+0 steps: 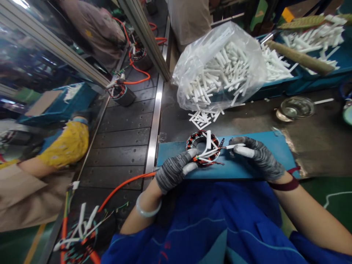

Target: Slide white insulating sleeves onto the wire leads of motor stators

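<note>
A ring-shaped motor stator (202, 147) with copper windings and white sleeves lies on a blue mat (247, 161) in front of me. My left hand (176, 169), in a grey glove, is closed on the stator's near left rim. My right hand (257, 154), also gloved, pinches a thin white sleeve (229, 147) whose tip points into the stator's right side. Several white sleeves stick out of the ring.
A clear plastic bag (220, 69) of white sleeves sits behind the mat, with loose ones (203, 118) spilled below it. Blue bins (310, 58) of sleeves stand at the back right. A metal bowl (295, 108) is at right. Stators (122, 93) ride a dark conveyor (123, 139) at left, beside another person's yellow sleeve (68, 145).
</note>
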The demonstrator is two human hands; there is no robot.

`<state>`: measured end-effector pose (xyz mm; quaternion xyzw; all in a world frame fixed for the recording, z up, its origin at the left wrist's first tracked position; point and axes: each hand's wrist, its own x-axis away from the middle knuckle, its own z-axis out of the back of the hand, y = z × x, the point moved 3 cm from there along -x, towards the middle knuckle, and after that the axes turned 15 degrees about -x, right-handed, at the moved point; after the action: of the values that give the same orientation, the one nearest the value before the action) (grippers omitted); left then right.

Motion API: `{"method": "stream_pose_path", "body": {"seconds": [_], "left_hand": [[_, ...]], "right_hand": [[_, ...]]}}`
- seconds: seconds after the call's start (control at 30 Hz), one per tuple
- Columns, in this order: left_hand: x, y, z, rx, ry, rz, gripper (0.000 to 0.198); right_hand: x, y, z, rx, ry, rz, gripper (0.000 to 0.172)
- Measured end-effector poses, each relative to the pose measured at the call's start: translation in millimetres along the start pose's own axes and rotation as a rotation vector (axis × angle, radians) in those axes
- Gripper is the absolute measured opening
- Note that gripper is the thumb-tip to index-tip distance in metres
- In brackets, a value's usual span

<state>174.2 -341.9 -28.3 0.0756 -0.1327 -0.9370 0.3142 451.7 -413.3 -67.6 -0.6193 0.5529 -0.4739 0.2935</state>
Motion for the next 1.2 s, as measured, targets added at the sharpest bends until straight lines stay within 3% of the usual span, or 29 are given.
{"method": "stream_pose_path", "body": {"seconds": [0.13, 0.23, 0.37, 0.43, 0.57, 0.63, 0.7, 0.77, 0.9, 0.97, 1.1, 1.2], "left_hand": [[-1.0, 2.0, 1.0, -0.024, 0.049, -0.016, 0.041], [-3.7, 3.3, 2.0, -0.068, 0.040, -0.015, 0.041], [-8.4, 10.9, 1.5, -0.221, 0.002, -0.010, 0.041], [-9.9, 17.4, 0.1, -0.328, -0.003, -0.032, 0.041], [-10.7, 26.1, -1.5, -0.458, 0.011, -0.062, 0.046], [-10.6, 27.2, -0.4, -0.462, 0.036, -0.062, 0.046], [-10.4, 27.5, 1.2, -0.464, 0.068, -0.061, 0.046], [-10.5, 27.8, 2.4, -0.471, 0.096, -0.063, 0.046], [-11.7, 26.6, 1.1, -0.462, 0.079, -0.053, 0.046], [-12.1, 26.3, 0.0, -0.458, 0.048, -0.043, 0.045], [-9.8, 32.6, 3.7, -0.469, 0.072, -0.046, 0.042], [-6.4, 39.0, 8.3, -0.521, 0.106, -0.039, 0.045]], "right_hand": [[-5.9, -16.8, -19.9, 0.038, -0.165, -0.029, 0.033], [-8.5, -23.9, -32.6, 0.177, -0.127, -0.019, 0.040], [-0.9, -21.7, -33.5, 0.440, -0.044, 0.055, 0.040], [7.3, -23.0, -34.7, 0.651, -0.037, 0.160, 0.038], [20.9, -33.1, -43.7, 1.189, 0.026, 0.516, 0.039], [21.8, -35.1, -46.1, 1.311, -0.025, 0.646, 0.038], [18.2, -35.9, -43.7, 1.291, -0.097, 0.675, 0.037], [10.8, -37.0, -38.8, 1.151, -0.139, 0.585, 0.041], [-5.0, -27.3, -39.6, 0.648, -0.342, 0.044, 0.057], [-7.4, -20.1, -44.1, 0.518, -0.396, -0.132, 0.071], [-5.8, -12.6, -42.3, 0.419, -0.373, -0.258, 0.080], [-14.1, -25.7, -28.0, 0.555, -0.235, -0.061, 0.076]]}}
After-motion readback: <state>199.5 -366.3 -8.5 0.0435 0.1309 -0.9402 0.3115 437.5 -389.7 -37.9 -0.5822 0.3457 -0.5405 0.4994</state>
